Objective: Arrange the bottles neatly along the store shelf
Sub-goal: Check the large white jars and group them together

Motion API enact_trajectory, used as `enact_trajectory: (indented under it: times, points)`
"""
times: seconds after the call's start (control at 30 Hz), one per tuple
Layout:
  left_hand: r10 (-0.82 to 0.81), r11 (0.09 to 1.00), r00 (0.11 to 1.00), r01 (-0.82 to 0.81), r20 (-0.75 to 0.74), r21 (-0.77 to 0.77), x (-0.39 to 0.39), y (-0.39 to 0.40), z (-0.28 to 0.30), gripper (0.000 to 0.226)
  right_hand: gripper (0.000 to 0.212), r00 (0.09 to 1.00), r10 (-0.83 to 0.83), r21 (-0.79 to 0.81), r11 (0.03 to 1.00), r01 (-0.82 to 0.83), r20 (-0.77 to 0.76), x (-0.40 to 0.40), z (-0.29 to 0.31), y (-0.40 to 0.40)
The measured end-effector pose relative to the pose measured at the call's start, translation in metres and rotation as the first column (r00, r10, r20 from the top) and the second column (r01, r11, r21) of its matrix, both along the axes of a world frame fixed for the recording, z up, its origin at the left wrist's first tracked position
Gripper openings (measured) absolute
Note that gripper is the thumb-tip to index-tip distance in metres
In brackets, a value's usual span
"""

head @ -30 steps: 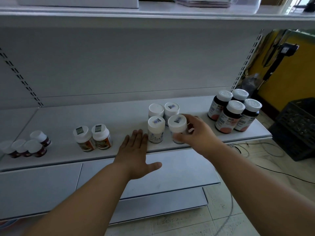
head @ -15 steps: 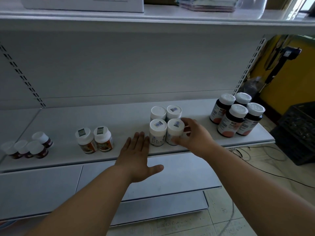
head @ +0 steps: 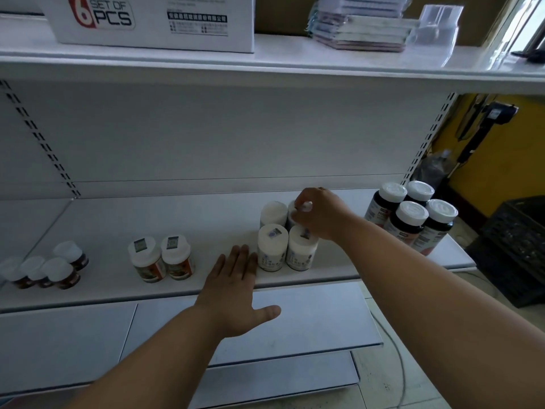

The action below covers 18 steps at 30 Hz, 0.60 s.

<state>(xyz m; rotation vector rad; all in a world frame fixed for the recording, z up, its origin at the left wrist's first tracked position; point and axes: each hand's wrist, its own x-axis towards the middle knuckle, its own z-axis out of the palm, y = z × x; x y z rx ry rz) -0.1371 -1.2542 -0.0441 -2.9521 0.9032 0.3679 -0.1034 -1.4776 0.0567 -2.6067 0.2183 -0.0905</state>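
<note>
Shelf [head: 103, 214] carries four bottle groups. Centre group: four white bottles, 2x2 block, caps touching. Right hand [head: 320, 214] is over the rear-right white bottle [head: 295, 208], fingers curled onto its cap; grip grasping that bottle. Front pair [head: 287, 249] stands at the shelf's front edge. Left hand [head: 233, 286] lies flat, fingers straight, grip released, fingertips just beside the front-left bottle. Far right: four dark bottles [head: 410, 218] w/ white caps. Left of centre: two orange-label bottles [head: 161, 258]. Far left: small dark bottles [head: 44, 271].
</note>
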Motion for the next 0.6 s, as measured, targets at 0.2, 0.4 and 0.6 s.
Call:
enact_trajectory:
  times: [0.2, 0.4, 0.6]
  points:
    - [-0.002, 1.0, 1.0, 0.002, 0.0, 0.007, 0.0, -0.001, 0.001, 0.125, 0.022, 0.996, -0.084, 0.055, 0.995, 0.081, 0.039, 0.002, 0.004, -0.001]
    - [0.0, 1.0, 1.0, 0.0, -0.002, 0.018, -0.001, -0.001, 0.002, 0.126, 0.023, 0.862, -0.18, 0.34, 0.94, 0.009, 0.474, -0.041, 0.021, 0.009]
    - [0.007, 0.999, 1.0, -0.006, -0.003, 0.033, -0.002, -0.002, 0.005, 0.127, 0.009, 0.894, -0.317, 0.898, 0.405, -0.173, 0.316, -0.079, 0.035, 0.029]
